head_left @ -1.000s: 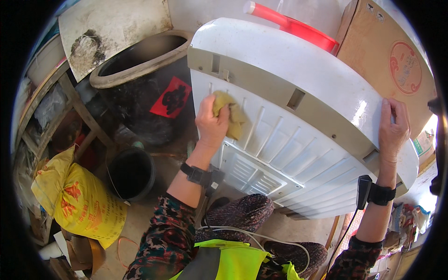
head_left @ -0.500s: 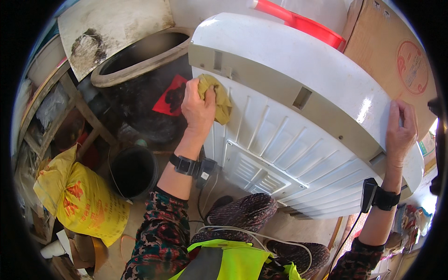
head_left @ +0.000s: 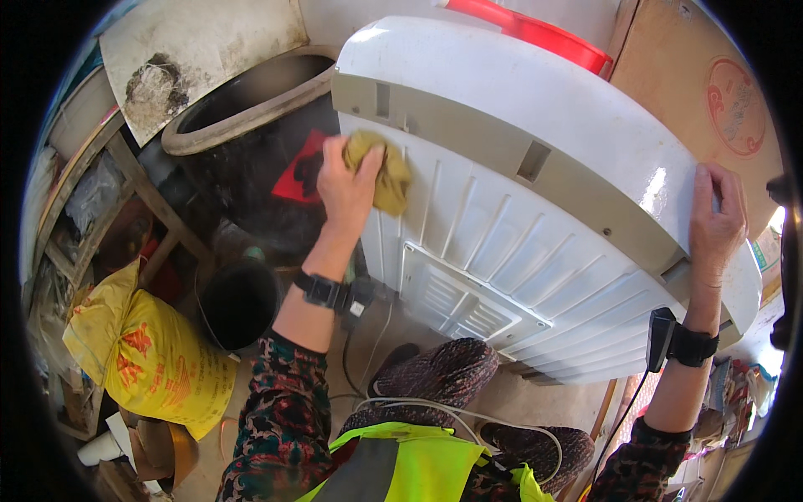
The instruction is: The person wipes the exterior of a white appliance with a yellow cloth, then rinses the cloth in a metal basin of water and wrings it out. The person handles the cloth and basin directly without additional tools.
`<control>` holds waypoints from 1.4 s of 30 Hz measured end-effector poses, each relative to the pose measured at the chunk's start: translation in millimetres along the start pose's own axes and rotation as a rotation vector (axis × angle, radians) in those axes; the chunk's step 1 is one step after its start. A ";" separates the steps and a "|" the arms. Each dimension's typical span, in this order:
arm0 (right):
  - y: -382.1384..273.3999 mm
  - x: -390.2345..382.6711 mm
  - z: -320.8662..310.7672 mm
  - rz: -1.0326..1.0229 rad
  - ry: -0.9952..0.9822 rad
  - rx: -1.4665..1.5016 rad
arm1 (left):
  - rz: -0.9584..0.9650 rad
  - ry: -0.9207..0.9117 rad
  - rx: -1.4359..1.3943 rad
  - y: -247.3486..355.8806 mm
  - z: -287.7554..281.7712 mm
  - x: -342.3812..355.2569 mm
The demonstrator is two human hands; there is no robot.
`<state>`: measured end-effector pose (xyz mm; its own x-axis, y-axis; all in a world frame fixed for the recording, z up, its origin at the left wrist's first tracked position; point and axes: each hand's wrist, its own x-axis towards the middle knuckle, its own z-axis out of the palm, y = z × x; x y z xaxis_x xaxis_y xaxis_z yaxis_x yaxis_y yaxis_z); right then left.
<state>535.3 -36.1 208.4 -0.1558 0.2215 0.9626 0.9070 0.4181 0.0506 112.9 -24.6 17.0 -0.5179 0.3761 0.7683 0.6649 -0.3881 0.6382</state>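
Note:
A large white appliance point(head_left: 493, 243), which looks like a washing machine, stands tilted before me. Its ribbed panel with a louvred cover point(head_left: 464, 301) faces me, and a beige band point(head_left: 468, 138) runs under its glossy white top. My left hand point(head_left: 347, 180) grips a crumpled yellow-brown cloth point(head_left: 386, 177) and presses it against the ribbed panel, just below the band's left end. At the far right, my right hand point(head_left: 718, 213) is closed over the edge of the white top; some of its fingertips are hidden.
Behind on the left stands a big dark jar point(head_left: 242, 180) with a thick rim. Below it are a black bucket point(head_left: 242, 305) and a yellow sack point(head_left: 171, 360). A red plastic dipper-like thing point(head_left: 544, 38) lies behind the top, beside a cardboard box point(head_left: 694, 109). A pale cable point(head_left: 418, 403) crosses my legs.
My left hand and the cloth have shifted slightly left and up. In the picture the appliance also sits a little higher and further left. The right hand keeps its hold.

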 end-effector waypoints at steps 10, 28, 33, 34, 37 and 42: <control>-1.7 3.0 -1.2 0.010 -0.009 -0.005 | -0.423 -0.326 0.301 -63.0 6.6 -149.8; 14.6 -3.1 1.2 0.024 -0.024 -0.026 | -0.129 0.128 0.056 -71.4 12.9 -29.4; 20.7 -1.5 3.0 0.031 -0.016 -0.062 | -0.821 -0.114 0.125 -123.6 13.2 -136.2; 22.2 -1.5 3.4 0.015 -0.021 -0.076 | -0.791 -0.090 0.075 -125.6 15.6 -140.8; 27.5 -3.8 5.5 0.057 -0.008 -0.074 | -0.769 -0.047 -0.013 -108.6 16.1 -122.7; 34.6 -4.9 6.7 0.063 0.004 -0.093 | -0.218 0.017 -0.100 -56.7 0.7 -49.2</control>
<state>564.8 -16.8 203.7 -0.0959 0.2412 0.9657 0.9474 0.3198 0.0142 101.1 -20.6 -57.0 -0.6529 0.4464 0.6120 0.4804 -0.3806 0.7901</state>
